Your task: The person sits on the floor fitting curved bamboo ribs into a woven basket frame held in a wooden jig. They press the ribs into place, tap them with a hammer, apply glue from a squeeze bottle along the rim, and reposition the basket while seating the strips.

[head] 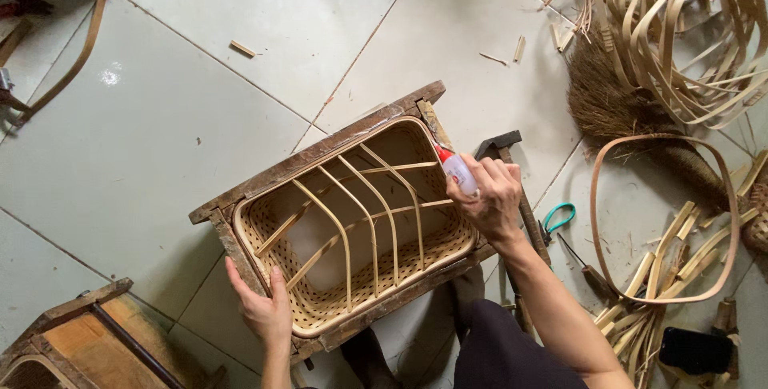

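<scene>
Two hands, one glue bottle, one woven basket in its mould

Head view: two things matter for gluing well here, a steady basket and a small, aimed dose. The left hand (264, 309) presses on the near left corner of the wooden mould frame (320, 153), fingers spread flat and thumb on the rim, grasping nothing; that bracing looks right and should hold firm while glue goes on. The right hand (492, 197) is closed around a small glue bottle (458, 169) with a red nozzle, tip pointed at the far right rim of the bamboo basket (360, 229). My judgement: keep the nozzle close to the joint where a rib meets the rim, squeeze lightly, and avoid drips running onto the weave.

The basket sits inside the frame on the tiled floor (160, 133), at the middle of the scene, in front of the person's knees. It is rectangular with rounded corners, pale tan, with open lattice weave on its walls and thin curved ribs crossing its mouth, held by two long slats. A hammer (500, 147) lies just right of it, and a bent bamboo hoop (664, 221) farther right.
</scene>
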Demonstrator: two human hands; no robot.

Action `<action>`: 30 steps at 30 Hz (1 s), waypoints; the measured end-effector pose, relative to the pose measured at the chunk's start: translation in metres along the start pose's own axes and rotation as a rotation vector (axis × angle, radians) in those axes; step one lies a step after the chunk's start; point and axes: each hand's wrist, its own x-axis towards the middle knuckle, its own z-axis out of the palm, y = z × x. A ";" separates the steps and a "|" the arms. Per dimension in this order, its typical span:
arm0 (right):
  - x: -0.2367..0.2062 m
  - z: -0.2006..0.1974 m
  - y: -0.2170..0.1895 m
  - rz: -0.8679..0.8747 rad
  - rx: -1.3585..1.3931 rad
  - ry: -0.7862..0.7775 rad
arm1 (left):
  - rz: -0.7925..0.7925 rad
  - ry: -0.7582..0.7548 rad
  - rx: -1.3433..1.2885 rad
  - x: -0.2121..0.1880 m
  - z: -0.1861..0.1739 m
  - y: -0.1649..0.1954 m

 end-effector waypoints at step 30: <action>-0.033 -0.027 0.001 0.063 -0.017 -0.100 | -0.031 -0.006 0.056 -0.002 -0.005 0.008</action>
